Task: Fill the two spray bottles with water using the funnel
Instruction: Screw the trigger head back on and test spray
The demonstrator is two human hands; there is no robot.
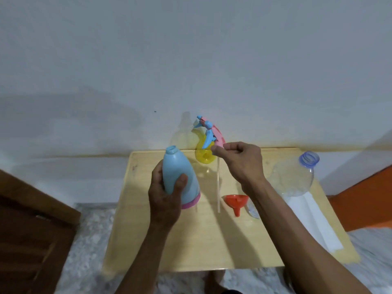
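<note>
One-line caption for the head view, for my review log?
Left hand holds the uncapped blue spray bottle while right hand lifts its pink spray head; orange funnel lies on the table.

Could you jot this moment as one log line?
left hand: holds blue bottle, open | right hand: lifts spray head | funnel: on table

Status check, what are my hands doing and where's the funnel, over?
Left hand grips uncapped blue bottle. Right hand holds its spray head. Orange funnel lies unused on table.
</note>
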